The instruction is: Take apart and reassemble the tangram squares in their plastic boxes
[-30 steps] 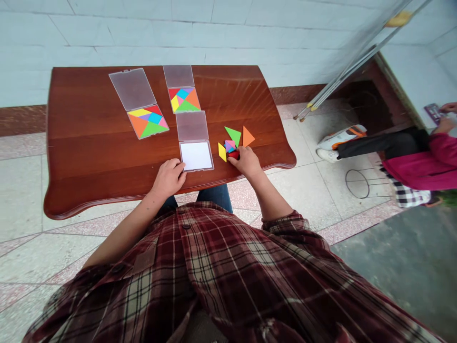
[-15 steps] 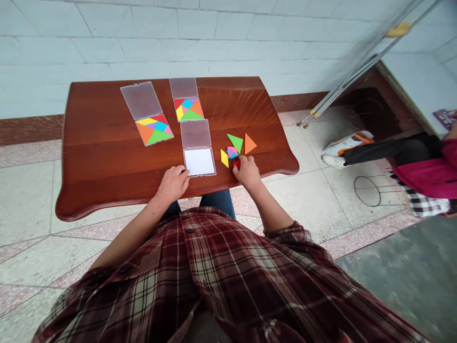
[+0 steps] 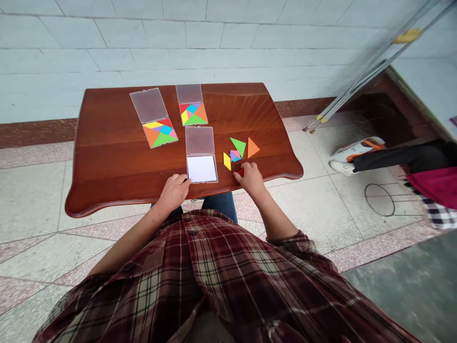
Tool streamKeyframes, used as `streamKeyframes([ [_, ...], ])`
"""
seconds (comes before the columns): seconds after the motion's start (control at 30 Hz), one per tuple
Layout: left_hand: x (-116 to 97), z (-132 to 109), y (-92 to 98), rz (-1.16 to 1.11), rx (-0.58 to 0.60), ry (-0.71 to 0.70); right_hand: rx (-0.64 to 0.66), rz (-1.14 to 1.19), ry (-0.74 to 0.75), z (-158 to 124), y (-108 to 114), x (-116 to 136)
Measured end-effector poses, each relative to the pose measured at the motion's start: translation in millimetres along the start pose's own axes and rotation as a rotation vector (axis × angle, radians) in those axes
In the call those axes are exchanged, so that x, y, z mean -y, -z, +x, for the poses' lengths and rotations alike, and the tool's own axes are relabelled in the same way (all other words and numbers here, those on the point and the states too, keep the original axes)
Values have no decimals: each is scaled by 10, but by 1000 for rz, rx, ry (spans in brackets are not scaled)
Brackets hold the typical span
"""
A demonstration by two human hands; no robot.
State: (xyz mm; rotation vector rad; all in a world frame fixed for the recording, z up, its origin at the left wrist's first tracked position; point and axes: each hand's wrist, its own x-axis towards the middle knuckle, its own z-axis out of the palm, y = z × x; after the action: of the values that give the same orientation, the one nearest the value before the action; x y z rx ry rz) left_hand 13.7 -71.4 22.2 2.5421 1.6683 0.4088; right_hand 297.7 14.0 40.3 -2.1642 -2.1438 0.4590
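My left hand [image 3: 175, 191] is at the lower left corner of an open clear tangram case [image 3: 216, 171], fingers curled and fingertips on its edge. A white sheet [image 3: 202, 169] lies in the case's near half. My right hand [image 3: 251, 178] is closed on a red tangram piece [image 3: 240, 172], which shows between thumb and fingers and is partly hidden. Just beyond lie a yellow parallelogram [image 3: 227, 161], a green triangle [image 3: 239, 146], an orange triangle [image 3: 253, 147] and a small cluster of pink, purple and blue pieces [image 3: 234, 156], partly overlapping.
Two more open cases, one at left [image 3: 160, 132] and one at the back [image 3: 193, 114], hold filled tangram squares on the brown table [image 3: 110, 162]. A tiled wall [image 3: 160, 35] stands behind. At right are crutches [image 3: 352, 88] and a seated person's leg [image 3: 385, 157].
The camera view has shifted, so the table appears slightly lower and to the right. My right hand, with the red piece, has drawn back slightly from the cluster. My left hand stays at the case corner.
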Motion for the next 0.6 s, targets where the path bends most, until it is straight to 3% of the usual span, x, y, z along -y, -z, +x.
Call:
streamKeyframes([
  [0.37, -40, -137, -40, -53, -41, 53, 0, -116, 19, -79, 112, 98],
  [0.6, -28, -116, -37, -169, -104, 104, -20, -60, 13, -92, 127, -70],
])
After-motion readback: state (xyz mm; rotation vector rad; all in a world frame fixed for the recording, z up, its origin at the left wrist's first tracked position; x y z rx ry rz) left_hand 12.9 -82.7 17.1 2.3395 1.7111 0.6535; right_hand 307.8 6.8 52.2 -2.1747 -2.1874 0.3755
